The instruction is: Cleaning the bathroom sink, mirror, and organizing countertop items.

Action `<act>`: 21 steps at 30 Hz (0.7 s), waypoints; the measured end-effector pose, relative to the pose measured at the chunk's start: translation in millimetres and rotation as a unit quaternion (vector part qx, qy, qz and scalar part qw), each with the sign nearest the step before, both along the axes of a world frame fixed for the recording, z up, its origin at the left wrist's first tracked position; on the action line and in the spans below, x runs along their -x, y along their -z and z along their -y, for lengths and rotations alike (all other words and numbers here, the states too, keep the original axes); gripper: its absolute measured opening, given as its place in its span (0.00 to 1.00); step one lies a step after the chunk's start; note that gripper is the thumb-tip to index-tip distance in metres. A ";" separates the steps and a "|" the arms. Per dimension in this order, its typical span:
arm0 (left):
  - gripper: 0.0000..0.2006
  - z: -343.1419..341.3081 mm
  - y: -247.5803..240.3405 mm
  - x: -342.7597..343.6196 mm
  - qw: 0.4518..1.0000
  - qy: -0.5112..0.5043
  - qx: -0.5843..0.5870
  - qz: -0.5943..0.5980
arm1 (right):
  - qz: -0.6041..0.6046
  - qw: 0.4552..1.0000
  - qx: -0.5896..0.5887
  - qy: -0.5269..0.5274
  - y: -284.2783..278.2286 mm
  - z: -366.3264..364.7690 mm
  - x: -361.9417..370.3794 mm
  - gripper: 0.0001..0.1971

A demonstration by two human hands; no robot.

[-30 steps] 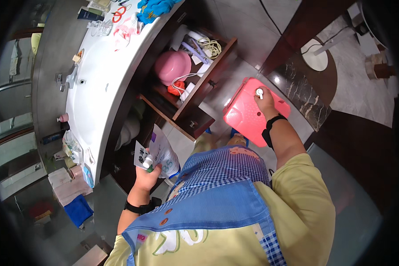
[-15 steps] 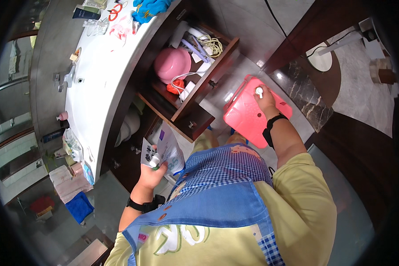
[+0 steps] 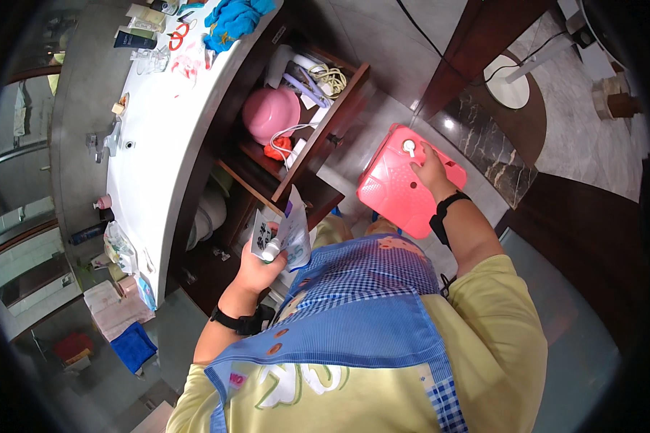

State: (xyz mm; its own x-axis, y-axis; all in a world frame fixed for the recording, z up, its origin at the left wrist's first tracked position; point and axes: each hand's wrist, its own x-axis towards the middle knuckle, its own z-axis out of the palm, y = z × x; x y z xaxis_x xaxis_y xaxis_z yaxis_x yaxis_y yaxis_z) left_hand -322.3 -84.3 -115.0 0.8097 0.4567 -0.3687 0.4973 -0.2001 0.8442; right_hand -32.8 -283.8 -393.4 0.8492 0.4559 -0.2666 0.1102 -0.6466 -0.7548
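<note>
My left hand (image 3: 256,261) grips a bundle of small packets and tubes (image 3: 282,231) in front of my chest, close to the open wooden drawers (image 3: 318,162). My right hand (image 3: 432,172) rests on top of a pink plastic lidded box (image 3: 397,184), its fingers by a white knob (image 3: 409,146) on the lid. The box hangs over the tiled floor, to the right of the drawers. The upper drawer holds a pink bowl-shaped thing (image 3: 271,114), white cables (image 3: 328,76) and a small red item (image 3: 278,150).
A white countertop with a sink and tap (image 3: 112,137) runs along the left, carrying bottles, scissors (image 3: 179,35) and a blue cloth (image 3: 235,18). Folded towels (image 3: 119,307) lie lower left. A dark wooden door frame (image 3: 477,50) stands at the upper right.
My left hand with the packets has shifted slightly right, closer to my chest. My right hand stays on the pink box lid, which has barely moved.
</note>
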 end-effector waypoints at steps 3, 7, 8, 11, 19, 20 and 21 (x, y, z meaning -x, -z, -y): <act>0.24 2.7 1.3 -6.1 0.998 0.046 -0.041 0.000 | 0.039 0.999 0.003 0.029 9.6 20.7 13.2 0.26; 0.23 12.0 0.8 -27.7 0.988 0.137 -0.068 0.018 | -0.020 0.993 -0.103 -0.047 4.8 40.5 44.1 0.19; 0.23 16.3 -2.0 -34.5 0.983 0.166 -0.084 0.005 | -0.070 0.983 -0.148 -0.084 -11.2 42.9 52.8 0.18; 0.22 29.7 2.0 -47.8 0.969 0.240 -0.056 0.013 | -0.055 0.943 -0.253 -0.208 -100.4 35.2 82.2 0.24; 0.20 60.6 22.5 -80.3 0.918 0.385 -0.064 0.074 | -0.251 0.876 -0.319 -0.259 -179.5 47.8 104.5 0.10; 0.21 59.2 26.3 -80.9 0.917 0.386 -0.068 0.076 | -0.248 0.883 -0.320 -0.239 -184.1 52.5 105.5 0.08; 0.21 59.2 28.5 -80.3 0.924 0.363 -0.106 0.063 | -0.246 0.884 -0.318 -0.239 -186.1 56.9 105.0 0.08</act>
State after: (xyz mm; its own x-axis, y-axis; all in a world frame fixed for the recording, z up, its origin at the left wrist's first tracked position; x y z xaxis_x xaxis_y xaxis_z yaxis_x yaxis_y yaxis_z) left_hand -242.0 -143.5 -143.5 0.9611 -0.1730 -0.2152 0.0672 -0.6094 0.7900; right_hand -137.8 -340.7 -207.3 0.3708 0.9221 -0.1107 -0.1861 -0.0430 -0.9816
